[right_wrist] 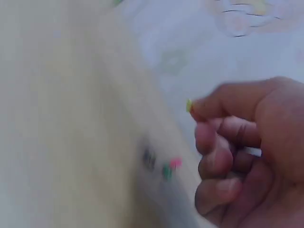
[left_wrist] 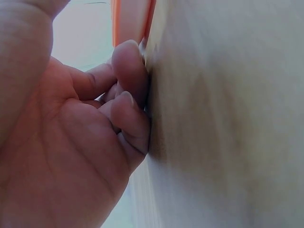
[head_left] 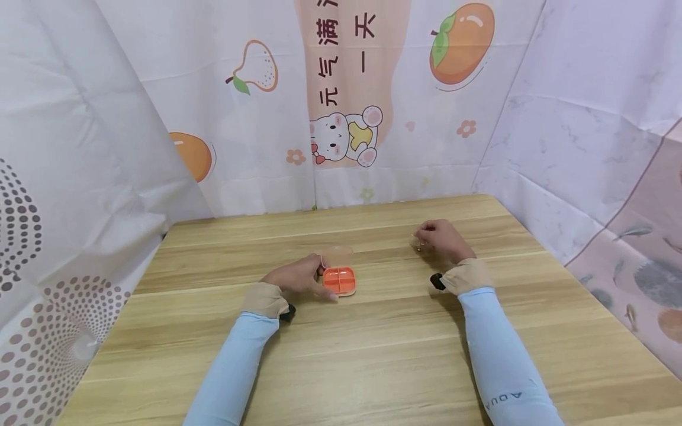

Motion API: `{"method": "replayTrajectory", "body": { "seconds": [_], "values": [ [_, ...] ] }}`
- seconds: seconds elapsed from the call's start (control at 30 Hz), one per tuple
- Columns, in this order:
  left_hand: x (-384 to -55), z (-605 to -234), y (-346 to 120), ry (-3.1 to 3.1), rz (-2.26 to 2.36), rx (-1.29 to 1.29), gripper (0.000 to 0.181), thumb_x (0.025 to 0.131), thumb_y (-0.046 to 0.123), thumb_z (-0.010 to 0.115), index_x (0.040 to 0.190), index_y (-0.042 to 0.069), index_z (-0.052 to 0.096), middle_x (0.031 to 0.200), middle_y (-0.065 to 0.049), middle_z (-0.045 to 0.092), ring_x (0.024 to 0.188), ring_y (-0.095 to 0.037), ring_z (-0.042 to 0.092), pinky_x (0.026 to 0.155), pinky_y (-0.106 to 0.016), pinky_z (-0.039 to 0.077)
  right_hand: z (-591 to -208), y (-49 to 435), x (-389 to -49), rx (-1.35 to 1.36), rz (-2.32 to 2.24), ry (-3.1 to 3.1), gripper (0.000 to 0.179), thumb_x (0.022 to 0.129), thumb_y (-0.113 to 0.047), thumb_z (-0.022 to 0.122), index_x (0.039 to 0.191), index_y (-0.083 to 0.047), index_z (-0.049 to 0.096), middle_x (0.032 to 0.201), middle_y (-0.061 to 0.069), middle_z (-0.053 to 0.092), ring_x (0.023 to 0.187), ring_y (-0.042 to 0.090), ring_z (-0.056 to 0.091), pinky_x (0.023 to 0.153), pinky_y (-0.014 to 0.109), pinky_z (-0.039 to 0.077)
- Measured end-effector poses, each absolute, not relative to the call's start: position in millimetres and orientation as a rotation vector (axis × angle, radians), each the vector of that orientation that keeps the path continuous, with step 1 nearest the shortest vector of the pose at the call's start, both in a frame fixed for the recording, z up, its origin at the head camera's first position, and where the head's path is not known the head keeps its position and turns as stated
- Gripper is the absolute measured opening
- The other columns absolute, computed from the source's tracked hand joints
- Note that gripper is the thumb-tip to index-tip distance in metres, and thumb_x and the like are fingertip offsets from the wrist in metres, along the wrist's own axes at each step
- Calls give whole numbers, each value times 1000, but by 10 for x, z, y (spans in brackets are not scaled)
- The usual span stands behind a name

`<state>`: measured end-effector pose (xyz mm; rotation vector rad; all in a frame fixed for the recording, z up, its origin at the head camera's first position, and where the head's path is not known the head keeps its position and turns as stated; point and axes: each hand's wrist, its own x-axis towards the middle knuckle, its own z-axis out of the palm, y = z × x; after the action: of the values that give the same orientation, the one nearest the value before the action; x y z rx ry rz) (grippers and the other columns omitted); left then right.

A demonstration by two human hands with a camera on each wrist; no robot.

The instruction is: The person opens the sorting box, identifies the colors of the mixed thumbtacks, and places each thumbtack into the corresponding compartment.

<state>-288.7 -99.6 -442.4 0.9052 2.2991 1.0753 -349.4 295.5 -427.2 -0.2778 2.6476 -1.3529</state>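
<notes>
A small orange pill box (head_left: 339,280) with four compartments stands on the table, its clear lid (head_left: 338,255) tipped back. My left hand (head_left: 298,277) holds the box at its left side, thumb along the front edge and fingers near the back corner. In the left wrist view, curled fingers (left_wrist: 130,71) rest against the tabletop, and part of the box shows above them. Farther right, my right hand (head_left: 442,238) is raised over the table. Between thumb and forefinger it pinches a tiny yellow piece (right_wrist: 189,105), too small to name.
Below the right hand lie several tiny blurred pieces, among them a pink one (right_wrist: 175,162), a green one (right_wrist: 166,172) and a dark one (right_wrist: 149,159). The wooden table (head_left: 373,355) ends at a printed curtain (head_left: 256,148) behind.
</notes>
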Motion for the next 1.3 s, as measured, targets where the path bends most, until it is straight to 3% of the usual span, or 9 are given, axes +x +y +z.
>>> {"method": "replayTrajectory", "body": {
  "seconds": [0.17, 0.3, 0.5, 0.63, 0.77, 0.9, 0.97, 1.07, 1.3],
  "values": [
    [-2876, -4406, -986, 2314, 1054, 900, 36, 77, 30, 91, 98, 10, 68, 84, 2, 69, 73, -8, 52, 68, -24, 47, -4218, 3048, -3501, -142, -2117, 1551, 32, 110, -15, 39, 91, -2, 61, 71, -1, 53, 58, 6, 32, 52, 16, 27],
    [-2873, -4403, -984, 2316, 1046, 904, 36, 77, 31, 90, 99, 11, 69, 84, 3, 69, 73, -7, 52, 70, -24, 47, -4237, 3148, -3542, -202, -2142, 700, 45, 113, -25, 15, 96, -5, 52, 78, -7, 31, 66, 4, 17, 55, 14, 17],
    [-2883, -4423, -985, 2311, 1051, 899, 37, 77, 32, 90, 99, 12, 69, 84, 3, 68, 73, -8, 52, 70, -25, 47, -4303, 3210, -3586, -271, -2032, 344, 40, 113, -31, 21, 104, -8, 53, 84, -12, 28, 64, -2, 14, 55, 12, 14],
    [-2893, -4432, -989, 2314, 1052, 890, 37, 77, 32, 91, 99, 11, 69, 84, 3, 67, 73, -9, 51, 69, -25, 47, -4281, 3207, -3560, -260, -2133, 555, 39, 113, -27, 22, 101, -7, 53, 79, -10, 29, 61, 0, 17, 52, 12, 17],
    [-2889, -4423, -1002, 2332, 1041, 866, 41, 76, 34, 91, 102, 12, 67, 85, 3, 67, 74, -9, 51, 70, -26, 46, -4205, 3148, -3514, -203, -2164, 1456, 28, 111, -22, 43, 94, -6, 60, 70, -7, 46, 55, 2, 33, 47, 15, 28],
    [-2880, -4420, -1023, 2364, 1025, 843, 44, 76, 35, 91, 102, 13, 65, 84, 5, 65, 74, -7, 50, 69, -25, 45, -4148, 3082, -3494, -171, -1713, 2319, 31, 105, -27, 59, 112, 2, 67, 82, 3, 64, 55, 4, 44, 52, 22, 37],
    [-2883, -4428, -1027, 2365, 1026, 855, 41, 76, 35, 91, 99, 13, 66, 82, 5, 63, 72, -8, 49, 66, -25, 43, -4137, 3060, -3493, -223, -1524, 2507, 40, 104, -30, 59, 123, 5, 64, 91, 10, 67, 55, 6, 43, 53, 26, 38],
    [-2891, -4440, -1020, 2348, 1033, 884, 39, 77, 35, 91, 98, 12, 68, 81, 5, 64, 71, -8, 49, 66, -24, 43, -4134, 3020, -3489, -280, -1386, 2606, 39, 104, -29, 59, 123, 5, 65, 98, 18, 67, 55, 9, 43, 54, 28, 40],
    [-2905, -4440, -1008, 2335, 1037, 879, 38, 77, 33, 91, 98, 11, 67, 81, 4, 65, 72, -8, 49, 66, -23, 43, -4135, 2926, -3461, -386, -1249, 2688, 34, 103, -30, 61, 120, -1, 68, 105, 22, 69, 86, 28, 61, 71, 32, 53]
  ]
}}
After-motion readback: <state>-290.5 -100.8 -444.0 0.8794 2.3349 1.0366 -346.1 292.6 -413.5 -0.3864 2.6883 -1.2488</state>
